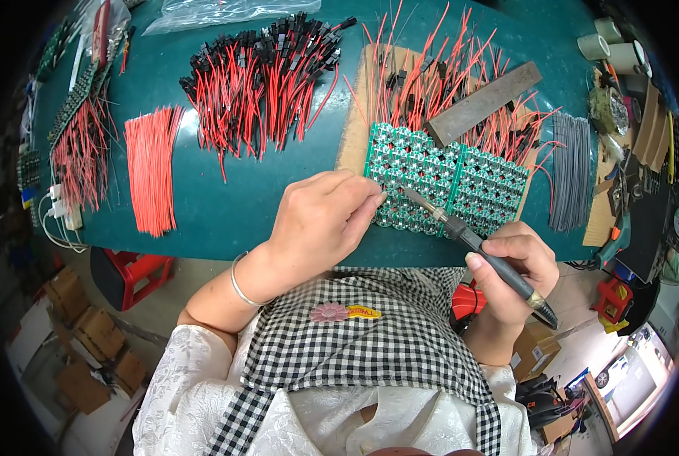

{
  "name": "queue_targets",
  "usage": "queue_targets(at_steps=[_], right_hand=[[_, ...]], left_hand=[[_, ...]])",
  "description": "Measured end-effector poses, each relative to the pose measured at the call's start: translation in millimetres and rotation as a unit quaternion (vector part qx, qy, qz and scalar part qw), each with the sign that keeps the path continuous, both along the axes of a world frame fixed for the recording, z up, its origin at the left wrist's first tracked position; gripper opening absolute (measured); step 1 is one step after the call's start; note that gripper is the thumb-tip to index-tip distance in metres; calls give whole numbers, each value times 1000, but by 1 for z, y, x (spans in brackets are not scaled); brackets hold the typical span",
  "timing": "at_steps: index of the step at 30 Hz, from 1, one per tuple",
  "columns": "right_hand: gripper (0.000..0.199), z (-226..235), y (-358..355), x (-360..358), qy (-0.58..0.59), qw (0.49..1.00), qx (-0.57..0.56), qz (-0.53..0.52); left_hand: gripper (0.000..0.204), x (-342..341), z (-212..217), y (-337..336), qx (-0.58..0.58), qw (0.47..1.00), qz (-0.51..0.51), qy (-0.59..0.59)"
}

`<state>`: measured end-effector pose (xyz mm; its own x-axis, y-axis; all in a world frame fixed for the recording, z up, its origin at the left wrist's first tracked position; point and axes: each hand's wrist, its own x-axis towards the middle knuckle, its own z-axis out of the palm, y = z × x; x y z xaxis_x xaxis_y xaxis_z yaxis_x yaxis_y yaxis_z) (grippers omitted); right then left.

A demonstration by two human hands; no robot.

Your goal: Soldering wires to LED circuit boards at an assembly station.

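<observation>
My right hand [523,262] grips a soldering iron [472,242] by its dark handle, the tip pointing up and left over a panel of green circuit boards [487,186]. At the panel's left edge, the fingers of my left hand [316,213] are pinched together; what they hold, if anything, is too small to make out. Red and dark wires [408,99] fan out from the far side of the panel. A heavy grey metal bar [484,104] lies slanted across those wires. Under the wires is a tan board [351,150].
On the green table [256,201] lie a bundle of red wires [151,171], a heap of red-black leads with black connectors [263,87] and a bundle of grey wires [571,171]. Wired boards [81,106] lie far left. Spools [626,58] and tools stand at the right edge.
</observation>
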<state>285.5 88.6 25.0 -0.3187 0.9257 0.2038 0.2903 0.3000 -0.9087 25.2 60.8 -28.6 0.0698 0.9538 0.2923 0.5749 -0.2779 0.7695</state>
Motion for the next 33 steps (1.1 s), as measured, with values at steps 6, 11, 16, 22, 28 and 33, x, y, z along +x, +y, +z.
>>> queue_targets(at_steps=[6,11,16,22,28,33], right_hand=[[24,8,6,-5,-39,998,35,35],[24,13,5,2,-27,999,29,14],[25,5,-9,16,43,999,28,-12],[26,3,-25,9,16,1000,9,5],[27,-2,-27,1,-7,1000,10,7],[27,-4,-27,-3,-16,999,30,17]], left_hand=[[14,0,-3,-1,-12,1000,-19,16],[12,-1,16,-2,-33,999,1,-7],[13,-9,17,-13,0,1000,-15,10],[15,-7,14,-27,-29,999,-19,28],[15,-5,9,-28,-27,999,-16,31],[14,-4,3,-28,-23,999,-11,25]])
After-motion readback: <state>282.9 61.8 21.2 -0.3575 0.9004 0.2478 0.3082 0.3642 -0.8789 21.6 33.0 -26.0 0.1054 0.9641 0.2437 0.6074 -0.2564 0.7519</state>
